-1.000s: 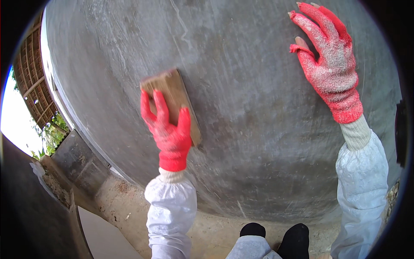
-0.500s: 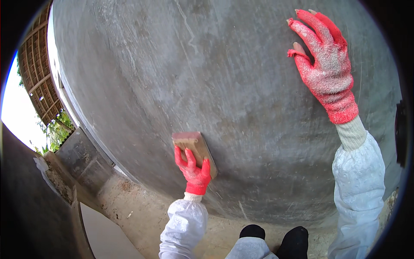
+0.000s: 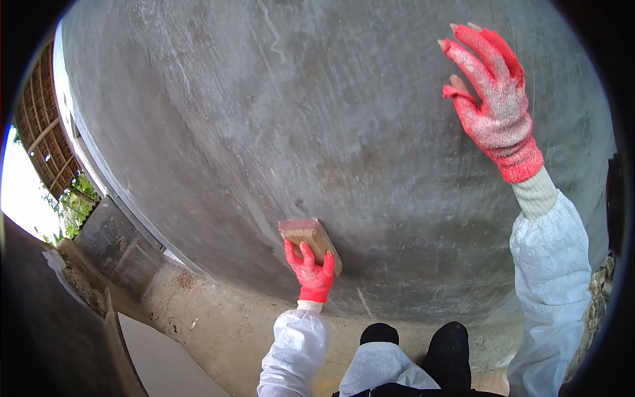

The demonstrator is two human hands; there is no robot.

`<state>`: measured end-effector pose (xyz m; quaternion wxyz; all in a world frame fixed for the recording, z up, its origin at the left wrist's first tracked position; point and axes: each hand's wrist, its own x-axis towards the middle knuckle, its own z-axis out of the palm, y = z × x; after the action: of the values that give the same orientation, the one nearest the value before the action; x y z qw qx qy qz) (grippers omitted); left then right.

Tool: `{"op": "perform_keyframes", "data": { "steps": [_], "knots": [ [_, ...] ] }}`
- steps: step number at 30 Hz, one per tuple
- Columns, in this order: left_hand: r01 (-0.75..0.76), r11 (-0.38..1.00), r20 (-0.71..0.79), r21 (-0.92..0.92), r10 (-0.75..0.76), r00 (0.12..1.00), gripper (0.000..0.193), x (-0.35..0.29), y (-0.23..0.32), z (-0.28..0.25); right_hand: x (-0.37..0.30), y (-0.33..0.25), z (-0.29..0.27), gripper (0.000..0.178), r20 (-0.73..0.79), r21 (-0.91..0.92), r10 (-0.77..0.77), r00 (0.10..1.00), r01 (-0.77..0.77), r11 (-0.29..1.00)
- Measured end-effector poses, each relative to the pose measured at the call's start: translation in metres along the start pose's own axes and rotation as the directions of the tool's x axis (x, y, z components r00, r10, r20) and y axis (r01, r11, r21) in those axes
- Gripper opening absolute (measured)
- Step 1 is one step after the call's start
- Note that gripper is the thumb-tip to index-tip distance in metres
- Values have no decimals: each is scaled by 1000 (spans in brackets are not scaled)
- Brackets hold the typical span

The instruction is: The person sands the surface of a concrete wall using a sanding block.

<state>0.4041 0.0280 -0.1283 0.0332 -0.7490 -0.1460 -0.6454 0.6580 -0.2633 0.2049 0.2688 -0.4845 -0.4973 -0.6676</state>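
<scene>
A grey plastered wall [image 3: 370, 178] fills most of the view, streaked and blotchy in tone. My left hand [image 3: 312, 272], in a red glove, grips a wooden sanding block [image 3: 305, 233] with a reddish edge and presses it against the lower part of the wall. The block's working face is hidden against the surface. Higher up at the right, my right hand [image 3: 493, 102] rests on or just over the wall, fingers spread and holding nothing. Its red glove is dusted pale grey, and bare fingertips poke out of it.
Below the wall runs a dusty floor [image 3: 218, 317], with my legs [image 3: 448, 357] close to the wall's foot. A pale flat panel [image 3: 162, 354] lies at the lower left. Beyond the wall's left edge are a low grey wall [image 3: 119, 245], a woven roof [image 3: 43, 126] and green leaves [image 3: 76, 205].
My left hand and the sanding block sit slightly lower and farther right in view. The right hand keeps its spread pose, nearly in place. The whole view has shifted a little.
</scene>
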Motion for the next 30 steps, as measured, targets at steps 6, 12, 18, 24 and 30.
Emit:
{"op": "perform_keyframes", "data": {
  "steps": [6, 12, 18, 24, 30],
  "knots": [
    [-65, 998, -103, 18, 67, 992, 77, 137, 22, -9, -48, 45, -44, 62, 92, -120, -23, 996, 34, 992],
    [-39, 999, -182, 30, 44, 982, 77, 186, 47, -4, -63, 70, -55, 61, -50, -272, 118, 992, -128, 954],
    [-91, 996, 0, -20, 91, 996, 95, 29, 47, 15, -59, 66, -53, 60, -42, -267, 87, 995, -95, 959],
    [-106, 993, -203, -44, 96, 975, 68, 256, 103, 2, -66, 71, -52, 57, -5, -258, 90, 996, -88, 962],
    [-105, 994, -174, 6, 104, 979, 73, 198, 100, 13, -62, 71, -53, 57, -27, -285, 91, 995, -96, 954]
  ]
}}
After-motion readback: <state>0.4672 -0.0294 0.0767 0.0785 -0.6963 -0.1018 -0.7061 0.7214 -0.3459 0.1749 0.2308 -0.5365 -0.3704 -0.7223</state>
